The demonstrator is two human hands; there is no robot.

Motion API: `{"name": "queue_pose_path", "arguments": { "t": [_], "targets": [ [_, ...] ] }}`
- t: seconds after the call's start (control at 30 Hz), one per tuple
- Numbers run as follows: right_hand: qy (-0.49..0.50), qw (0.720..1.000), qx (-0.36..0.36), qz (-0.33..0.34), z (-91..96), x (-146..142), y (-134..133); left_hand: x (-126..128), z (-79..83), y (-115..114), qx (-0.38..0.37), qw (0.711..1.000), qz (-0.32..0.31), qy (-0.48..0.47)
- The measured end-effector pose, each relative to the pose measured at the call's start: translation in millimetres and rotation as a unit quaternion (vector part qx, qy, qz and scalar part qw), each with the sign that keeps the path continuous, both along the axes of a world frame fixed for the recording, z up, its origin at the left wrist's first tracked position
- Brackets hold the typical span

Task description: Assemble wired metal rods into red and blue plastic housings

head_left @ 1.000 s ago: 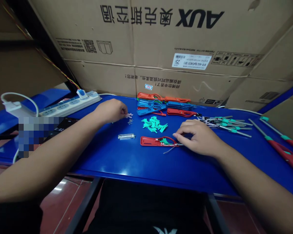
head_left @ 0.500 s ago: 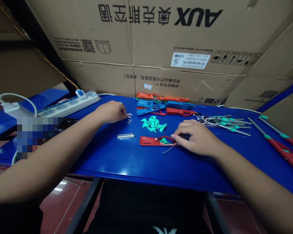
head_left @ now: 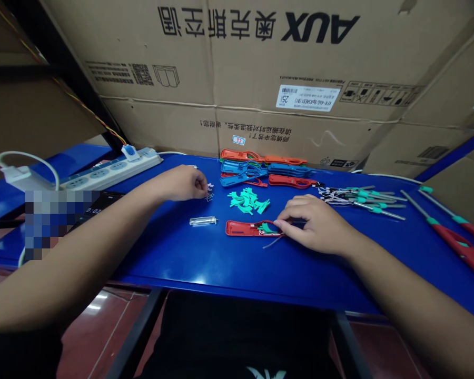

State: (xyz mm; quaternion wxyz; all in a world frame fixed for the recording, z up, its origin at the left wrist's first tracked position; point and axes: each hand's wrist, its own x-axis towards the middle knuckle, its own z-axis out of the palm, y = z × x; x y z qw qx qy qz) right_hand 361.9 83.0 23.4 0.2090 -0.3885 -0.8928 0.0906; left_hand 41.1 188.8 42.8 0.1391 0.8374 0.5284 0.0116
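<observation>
My left hand (head_left: 185, 183) is pinched at the edge of a small pile of tiny metal and whitish parts (head_left: 209, 196); what its fingertips hold, if anything, is hidden. My right hand (head_left: 314, 221) has thumb and fingers closed on the right end of a red lighter shell half (head_left: 240, 229), which lies open side up. Inside the shell sits a green trigger (head_left: 265, 228) beside white wires. A loose thin lead (head_left: 272, 242) sticks out below it. Left of the shell lies a clear fuel tank (head_left: 203, 221). A heap of green triggers (head_left: 248, 201) is behind the shell.
Red, orange and blue shell halves (head_left: 245, 167) are stacked at the back against a cardboard box (head_left: 174, 126). Wired metal lighter tubes (head_left: 373, 201) lie right of my hand, with red assembled lighters (head_left: 454, 245) farther right. A white power strip (head_left: 114, 169) runs along the left.
My left hand has shifted slightly right and down over the small parts. The right hand's fingertips have slid a little left along the red shell, which stays in place.
</observation>
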Motion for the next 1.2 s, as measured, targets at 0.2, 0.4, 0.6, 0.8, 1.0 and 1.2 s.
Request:
{"name": "queue_pose_path", "arguments": {
  "t": [0.2, 0.4, 0.6, 0.8, 1.0, 1.2],
  "targets": [
    [0.114, 0.993, 0.019, -0.027, -1.4, -25, -6, 51, 0.1, -56, 0.055, 0.947, -0.11, -0.296],
    [0.12, 0.992, 0.04, -0.004, -3.4, -38, -8, 73, -3.5, -86, 0.049, 0.92, -0.163, -0.353],
    [0.12, 0.992, 0.017, 0.029, -2.0, -37, -11, 66, -0.5, -80, 0.042, 0.917, -0.177, -0.354],
    [0.157, 0.987, 0.03, 0.019, -1.0, -37, -11, 62, 6.9, -80, 0.019, 0.91, -0.216, -0.354],
    [0.197, 0.976, 0.089, -0.003, -1.0, -39, -12, 64, 11.3, -87, 0.012, 0.906, -0.206, -0.37],
    [0.201, 0.972, 0.119, -0.021, -0.4, -34, -14, 53, 12.7, -80, 0.074, 0.931, -0.21, -0.288]
  ]
}}
